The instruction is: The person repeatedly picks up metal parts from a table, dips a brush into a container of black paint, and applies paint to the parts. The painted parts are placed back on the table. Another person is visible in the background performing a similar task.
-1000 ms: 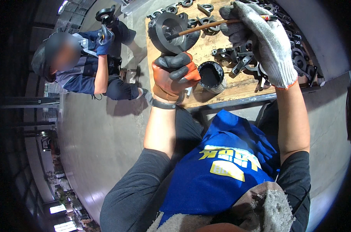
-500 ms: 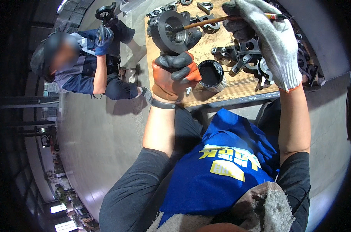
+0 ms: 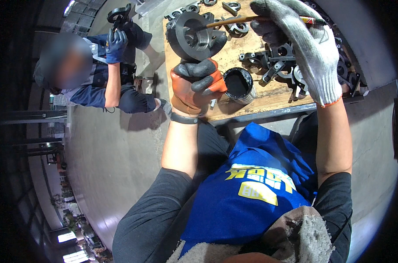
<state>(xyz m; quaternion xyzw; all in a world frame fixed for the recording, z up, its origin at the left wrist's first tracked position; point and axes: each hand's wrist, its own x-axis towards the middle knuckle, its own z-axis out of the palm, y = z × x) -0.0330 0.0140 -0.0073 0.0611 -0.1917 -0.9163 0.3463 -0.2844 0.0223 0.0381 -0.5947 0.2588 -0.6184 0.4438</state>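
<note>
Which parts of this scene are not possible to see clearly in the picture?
Head view only:
- Brush tip: hidden inside the round metal part.
- Left hand palm: covered by the glove.
- Can contents: only black, kind unclear.
- Metal pieces at right: partly behind the right hand.

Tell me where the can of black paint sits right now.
In the head view, the can of black paint stands on the wooden board, just right of the left hand and left of the pile of metal parts.
</note>
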